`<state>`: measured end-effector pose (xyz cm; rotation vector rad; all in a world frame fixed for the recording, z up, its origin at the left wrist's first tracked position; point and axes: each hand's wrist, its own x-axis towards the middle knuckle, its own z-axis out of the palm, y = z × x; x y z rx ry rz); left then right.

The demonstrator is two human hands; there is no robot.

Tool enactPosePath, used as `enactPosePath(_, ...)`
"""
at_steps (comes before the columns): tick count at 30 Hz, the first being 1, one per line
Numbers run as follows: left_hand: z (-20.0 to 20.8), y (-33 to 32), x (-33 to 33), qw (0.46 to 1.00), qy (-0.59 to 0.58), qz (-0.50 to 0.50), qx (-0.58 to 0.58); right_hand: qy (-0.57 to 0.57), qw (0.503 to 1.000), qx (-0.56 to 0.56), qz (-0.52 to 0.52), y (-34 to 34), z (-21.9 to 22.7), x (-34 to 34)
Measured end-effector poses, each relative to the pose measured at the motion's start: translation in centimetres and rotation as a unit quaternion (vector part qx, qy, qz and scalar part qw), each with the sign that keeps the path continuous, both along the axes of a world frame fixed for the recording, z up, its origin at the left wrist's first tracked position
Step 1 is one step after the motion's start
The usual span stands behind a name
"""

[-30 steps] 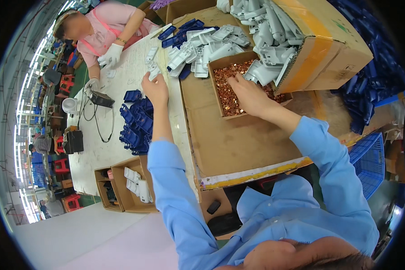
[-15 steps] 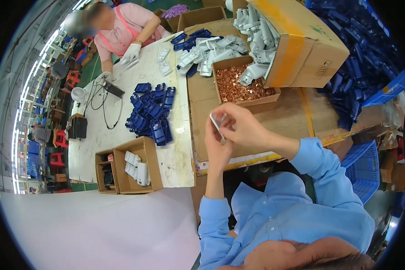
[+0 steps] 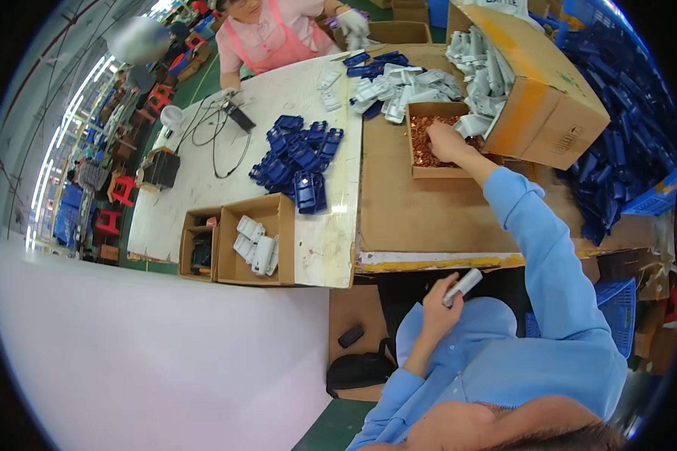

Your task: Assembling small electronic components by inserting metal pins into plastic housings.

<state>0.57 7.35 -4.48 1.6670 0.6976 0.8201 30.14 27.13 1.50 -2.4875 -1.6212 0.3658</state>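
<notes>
My left hand [image 3: 439, 310] is low in front of my body, just off the table's near edge. It is closed around a light-grey plastic housing [image 3: 466, 286], held tilted. My right hand [image 3: 445, 144] reaches into a shallow cardboard box [image 3: 442, 173] filled with small copper-coloured metal pieces [image 3: 423, 135]. Its fingers are drawn together down among the pieces, and their tips are hidden. Beyond and beside this box lie several similar light-grey housings [image 3: 406, 89] in a loose heap, and more spill from a large tipped carton [image 3: 538, 120].
Blue plastic housings [image 3: 297, 154] are heaped on the white table [image 3: 331, 240]. A divided cardboard box [image 3: 284, 240] with grey housings stands at its near edge. A cable with a black adapter [image 3: 239, 116] lies farther back. Across the table, a gloved person [image 3: 278, 37] sits. Blue parts [image 3: 609, 113] fill a right-hand crate.
My hands have parted. The left came down toward my body with the housing, while the right went into the box of copper-coloured pieces. The view shifted, and the person opposite moved their gloved hand.
</notes>
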Motion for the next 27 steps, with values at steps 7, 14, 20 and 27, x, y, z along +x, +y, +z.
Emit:
enactPosePath(7, -5.5, -4.4, -2.2, 0.987, 0.032, 0.041, -0.154, -0.005, 0.999, 0.04, -0.037, 0.0, 0.6, -0.3)
enactPosePath(14, -5.4, -3.6, -2.8, 0.947, -0.035, 0.008, -0.32, 0.057, 0.99, 0.116, -0.048, -1.0, -0.4, -0.2)
enactPosePath(20, -6.8, -4.1, -1.5, 0.815, -0.133, -0.03, -0.563, 0.129, 0.965, 0.222, -0.056, -1.4, -0.4, -0.6)
enactPosePath(27, -8.0, -6.4, -3.4, 0.832, -0.152, 0.089, -0.526, 0.163, 0.943, 0.287, -0.031, -2.1, -1.2, -0.4)
